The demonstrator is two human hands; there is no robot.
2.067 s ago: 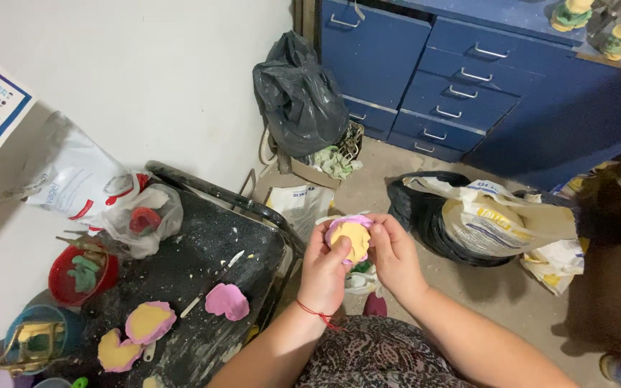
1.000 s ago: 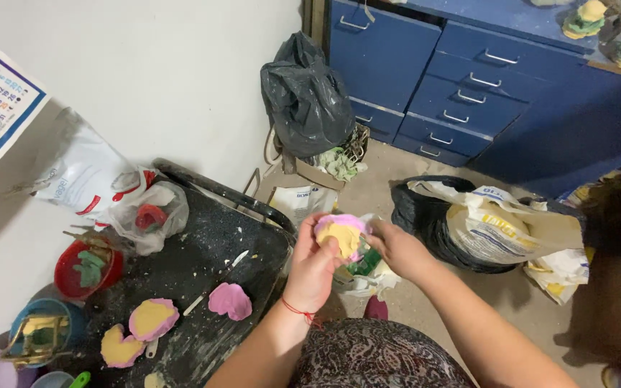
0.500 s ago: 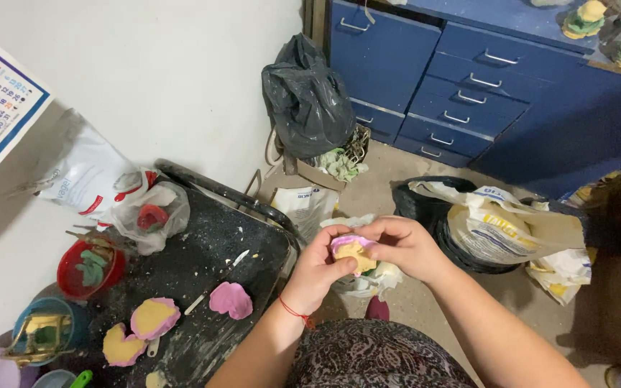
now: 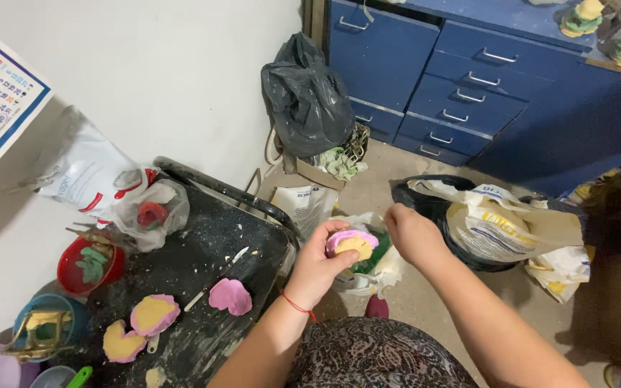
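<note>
My left hand [image 4: 316, 267] holds a small pink and yellow clay piece [image 4: 351, 243] above the floor, just right of the black tray [image 4: 203, 259]. My right hand [image 4: 412, 231] hovers a little to the right of the piece, fingers curled, not touching it. On the tray lie a flat pink clay piece [image 4: 230, 295], a pink and yellow piece [image 4: 154, 314] and a yellow and pink piece [image 4: 121, 342].
A red bowl [image 4: 88, 264] and a blue bowl [image 4: 43, 330] stand left of the tray. Black bags [image 4: 307, 97], a white and yellow sack [image 4: 501, 224] and a blue drawer cabinet [image 4: 461, 79] fill the floor beyond. A white wall is at the left.
My right hand has let go of the clay piece and drawn off to the right. My left hand keeps the piece, slightly lower than before.
</note>
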